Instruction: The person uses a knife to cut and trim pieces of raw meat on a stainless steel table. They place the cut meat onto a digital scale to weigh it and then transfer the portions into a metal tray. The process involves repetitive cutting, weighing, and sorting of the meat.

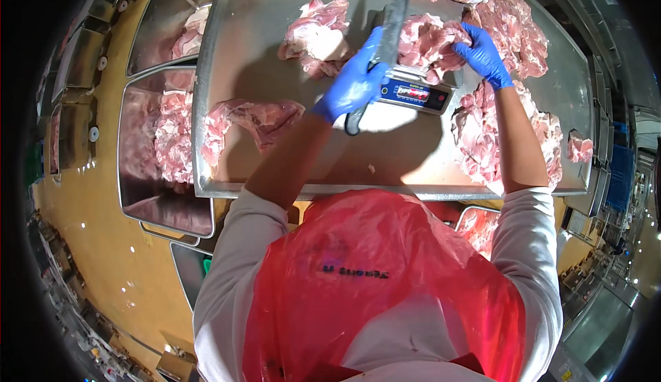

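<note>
In my blue-gloved left hand (pixel 353 84) is a knife (pixel 394 29), its long blade pointing toward the far side and its dark handle end showing below the fist. My right hand (pixel 486 58), also in a blue glove, grips the right edge of a piece of raw meat (pixel 421 42). That piece rests on a small digital scale (pixel 416 95) with a lit display on its near side. The knife blade passes over the scale's left part. Left of my left hand lies another raw piece (pixel 317 34) on the metal table (pixel 330 165).
Raw meat is heaped at the far right (pixel 513 31) and under my right forearm (pixel 476 134). A flatter cut (pixel 258 121) lies near left. Metal tubs (pixel 141 175) with meat stand beyond the table's left edge. A small scrap (pixel 580 148) lies at right.
</note>
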Demonstrator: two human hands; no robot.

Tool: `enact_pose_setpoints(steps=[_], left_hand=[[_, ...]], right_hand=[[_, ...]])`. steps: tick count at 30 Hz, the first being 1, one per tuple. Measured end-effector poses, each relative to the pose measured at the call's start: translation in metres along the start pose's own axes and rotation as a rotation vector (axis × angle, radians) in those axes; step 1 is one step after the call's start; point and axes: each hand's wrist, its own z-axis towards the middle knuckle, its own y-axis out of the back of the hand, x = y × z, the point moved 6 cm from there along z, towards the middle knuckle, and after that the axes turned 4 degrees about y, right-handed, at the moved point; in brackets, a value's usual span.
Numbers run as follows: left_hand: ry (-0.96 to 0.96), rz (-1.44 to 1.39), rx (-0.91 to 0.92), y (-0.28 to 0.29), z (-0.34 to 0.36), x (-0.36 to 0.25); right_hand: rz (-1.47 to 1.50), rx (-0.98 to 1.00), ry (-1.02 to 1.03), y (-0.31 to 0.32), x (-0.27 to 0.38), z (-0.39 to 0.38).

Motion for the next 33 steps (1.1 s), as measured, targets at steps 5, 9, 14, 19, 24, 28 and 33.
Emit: enact_pose_setpoints(steps=[5,9,14,19,24,28,33], left_hand=[[-0.059,0.048,-0.067,-0.022,0.068,-0.023],[-0.025,0.010,-0.012,-0.046,0.062,-0.020],[0.055,-0.187,0.200,-0.073,-0.032,0.000],[0.015,-0.007,0.150,-0.064,0.040,-0.022],[-0.023,0.039,0.106,-0.074,0.058,-0.014],[-0.119,-0.106,0.181,-0.100,-0.003,0.003],[-0.041,-0.045,0.008,-0.082,0.088,-0.011]], right_hand=[[-0.452,0.083,0.148,0.000,0.064,0.036],[-0.562,0.135,0.062,0.008,0.068,0.070],[-0.543,0.072,-0.033,-0.003,0.106,0.080],[-0.654,0.153,0.069,-0.019,0.121,0.093],[-0.840,0.018,0.073,0.014,0.116,0.126],[-0.666,0.068,0.109,0.004,0.088,0.113],[-0.688,0.123,0.147,-0.029,0.150,0.087]])
